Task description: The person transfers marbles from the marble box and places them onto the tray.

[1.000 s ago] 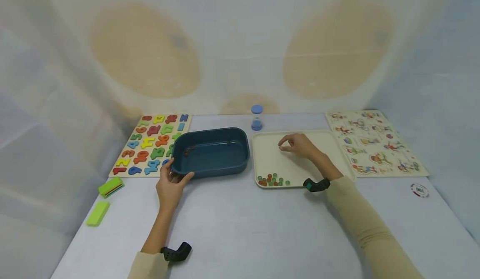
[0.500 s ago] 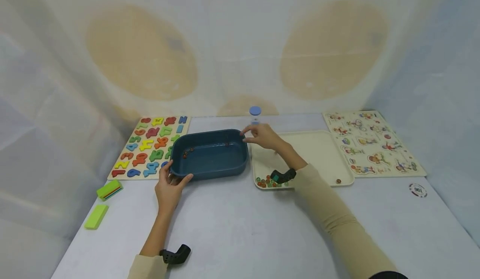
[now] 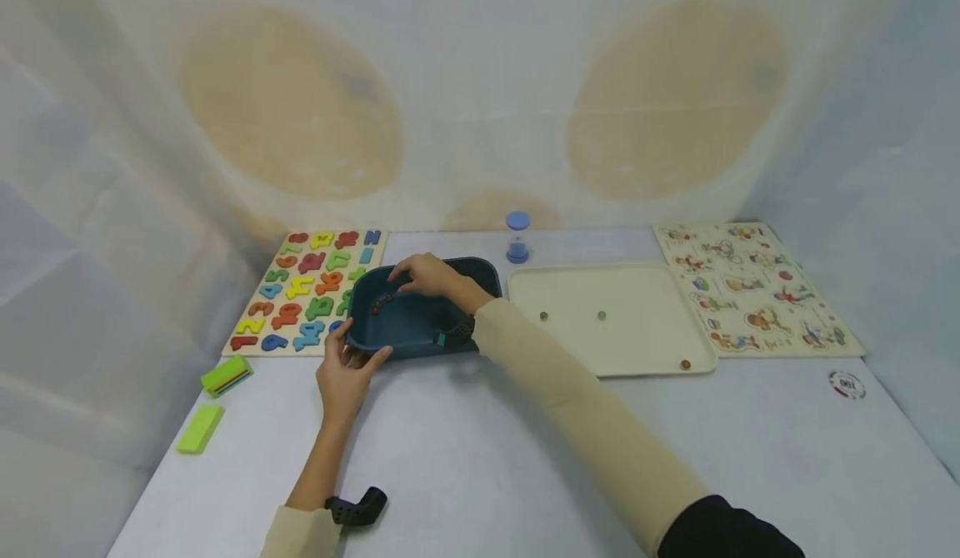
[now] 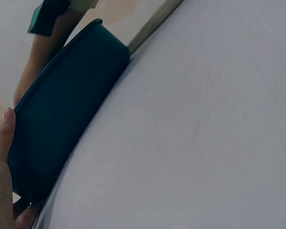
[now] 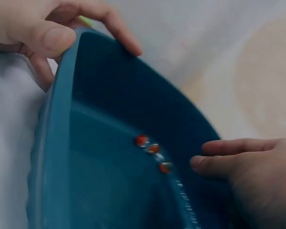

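My left hand (image 3: pixel 347 379) grips the near left corner of a dark teal rectangular basin (image 3: pixel 408 347). In the right wrist view its thumb presses the basin's outside at the rim, with fingers around the corner. My right hand (image 3: pixel 429 276) is inside the basin, over its left half. Its thumb and index finger stand apart, and nothing shows between them. Several orange-red glass marbles (image 5: pixel 153 148) lie on the basin floor along the far wall, close to those fingertips. On a cream tray (image 3: pixel 637 279) to the right lie green marbles (image 3: pixel 602 315) and a brownish-red marble (image 3: pixel 686 365); my sleeve hides the tray's near left corner.
A number puzzle board (image 3: pixel 247 343) lies left, partly behind the basin. A blue-capped sand timer (image 3: pixel 517 237) stands behind, between basin and tray. At right are a picture puzzle board (image 3: pixel 757 291) and a poker chip (image 3: pixel 847 385). Two green blocks (image 3: pixel 200 429) lie left.
My right hand has moved left from above the cream tray, across the basin's right rim, and into the basin; its pinching fingers have parted. My left hand keeps its grip on the basin.
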`<state>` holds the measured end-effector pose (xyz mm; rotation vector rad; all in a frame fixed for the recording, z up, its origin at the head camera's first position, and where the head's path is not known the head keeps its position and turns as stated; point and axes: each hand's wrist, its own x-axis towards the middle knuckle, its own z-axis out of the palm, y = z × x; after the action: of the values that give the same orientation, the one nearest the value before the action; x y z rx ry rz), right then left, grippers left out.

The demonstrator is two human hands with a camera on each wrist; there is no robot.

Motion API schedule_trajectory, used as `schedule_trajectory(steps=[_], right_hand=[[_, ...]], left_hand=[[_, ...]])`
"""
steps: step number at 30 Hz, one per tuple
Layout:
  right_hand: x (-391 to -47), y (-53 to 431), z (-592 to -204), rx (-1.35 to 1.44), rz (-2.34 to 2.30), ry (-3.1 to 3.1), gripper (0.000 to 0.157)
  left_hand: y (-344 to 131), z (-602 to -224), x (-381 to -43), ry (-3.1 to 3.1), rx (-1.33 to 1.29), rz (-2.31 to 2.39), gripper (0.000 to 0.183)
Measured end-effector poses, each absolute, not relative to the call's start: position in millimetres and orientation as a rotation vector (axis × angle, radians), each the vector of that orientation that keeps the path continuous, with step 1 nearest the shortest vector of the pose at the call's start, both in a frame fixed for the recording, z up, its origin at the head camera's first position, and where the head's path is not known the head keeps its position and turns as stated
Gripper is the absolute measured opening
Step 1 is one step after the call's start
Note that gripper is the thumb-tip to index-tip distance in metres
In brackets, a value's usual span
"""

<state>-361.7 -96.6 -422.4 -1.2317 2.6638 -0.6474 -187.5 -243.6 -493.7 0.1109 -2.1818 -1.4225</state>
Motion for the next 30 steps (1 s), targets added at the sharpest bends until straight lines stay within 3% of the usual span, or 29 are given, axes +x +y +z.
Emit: schedule_trajectory(steps=[6,11,21,26,30], right_hand=[[-356.6,-109.7,-435.6,-1.130,-0.540,2.681,0.034],[-354.3,-108.6,-442.7,-1.002,-0.488,2.724,0.028],[-353.1,-105.3,-443.5,-1.126,-0.517,2.742,0.021],[-349.2,-74.9,-430.6,-1.282,-0.757,2.694,0.019],[-345.5,-17.1,-419.0,-1.336,-0.957,2.734,0.018]], left_hand=[[-239.7,-492.6,-186.6,-2.186,0.115,-1.452,0.073],[-236.9,-492.5,-188.3,-2.187,0.089,-1.449,0.074],[-236.3,-494.2,-188.8,-2.180,0.110,-1.435,0.073],[-238.0,-494.9,-188.2,-2.186,0.126,-1.418,0.075],[-242.3,-493.3,-186.6,-2.185,0.144,-1.398,0.075]])
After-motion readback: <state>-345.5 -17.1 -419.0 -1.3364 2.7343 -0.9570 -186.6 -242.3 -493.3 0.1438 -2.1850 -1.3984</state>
